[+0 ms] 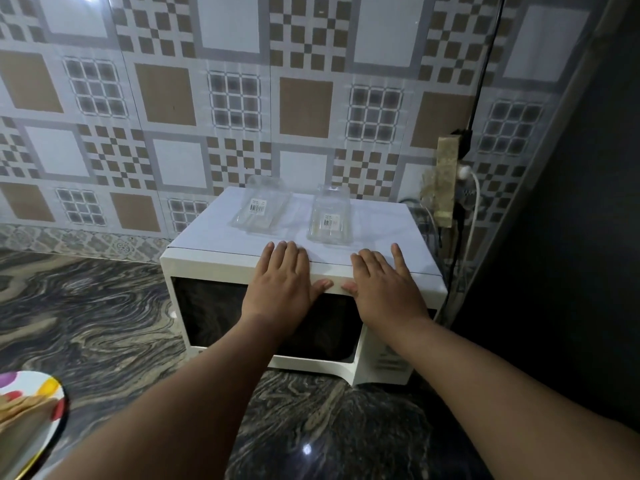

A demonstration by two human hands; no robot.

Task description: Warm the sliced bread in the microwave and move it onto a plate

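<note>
both my hands lie flat on the front top edge of the white microwave [242, 233], which stands on the dark marbled tabletop [90, 327] against the tiled wall. my left hand [282, 275] has its fingers straight and close together on the top panel, the thumb hanging over the door's upper rim. my right hand [381, 282] lies just beside it, fingers slightly spread, thumb likewise over the rim. neither grip pinches anything; both only press. the door [214, 310] appears closed, and its dark window shows nothing of the inside, so i cannot tell whether bread is in there. a patterned plate [38, 431] at the lower left corner, well apart from the microwave, carries what look like slices of bread [19, 407]. two clear plastic containers [329, 216] rest on the microwave's top, just beyond my fingertips. to do this step well, i judge it best to press evenly with both palms, keep the microwave from sliding on the smooth stone, and avoid nudging the containers.
</note>
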